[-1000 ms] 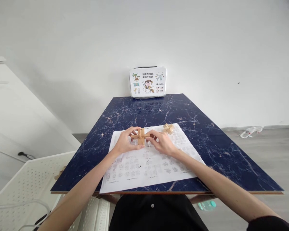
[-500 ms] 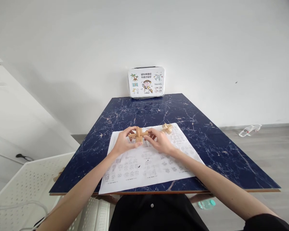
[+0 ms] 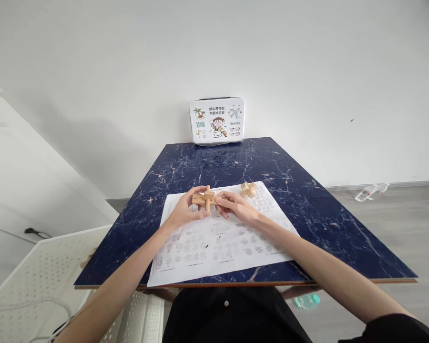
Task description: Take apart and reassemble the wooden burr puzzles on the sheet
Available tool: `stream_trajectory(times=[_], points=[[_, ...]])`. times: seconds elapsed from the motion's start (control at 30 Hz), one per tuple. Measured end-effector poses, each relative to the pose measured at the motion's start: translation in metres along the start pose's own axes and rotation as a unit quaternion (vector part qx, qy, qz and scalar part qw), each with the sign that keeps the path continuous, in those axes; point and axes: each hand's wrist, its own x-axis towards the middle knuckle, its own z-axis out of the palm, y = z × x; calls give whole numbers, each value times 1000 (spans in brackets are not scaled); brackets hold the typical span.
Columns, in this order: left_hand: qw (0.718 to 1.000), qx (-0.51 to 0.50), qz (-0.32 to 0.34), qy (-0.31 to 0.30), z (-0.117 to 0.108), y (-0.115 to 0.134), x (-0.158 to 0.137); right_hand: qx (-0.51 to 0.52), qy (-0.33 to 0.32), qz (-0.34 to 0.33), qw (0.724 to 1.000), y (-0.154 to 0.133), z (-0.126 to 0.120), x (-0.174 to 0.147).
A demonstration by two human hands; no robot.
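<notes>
Between my two hands is a wooden interlocking puzzle, its crossed bars sticking out in several directions. My left hand closes around its left side, thumb at the lower end of the near bar and fingers behind the top. The right end of the puzzle is pinched by my right hand, with the thumb on the bar. Beneath both hands lies a white sheet printed with rows of small puzzle diagrams. Another wooden puzzle, a compact star-like block, rests at the sheet's upper right, beyond my right hand.
The sheet lies on a dark blue marbled table. A white cartoon-printed case leans on the wall at the far edge. To the left stands a white perforated rack. Plastic bottles lie on the floor, one clear, one with a teal cap.
The held puzzle has been turned, so a thin bar now stands across its middle where a wide block faced before. Both hands stay in about the same place.
</notes>
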Motion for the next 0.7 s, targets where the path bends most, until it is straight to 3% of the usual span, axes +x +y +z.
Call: stream_trajectory(times=[0.3, 0.7], points=[[985, 164, 48, -9, 4, -2, -1, -60, 38, -7, 997, 9, -3, 4], [983, 178, 49, -10, 5, -5, -1, -138, 32, -27, 990, 21, -5, 4]])
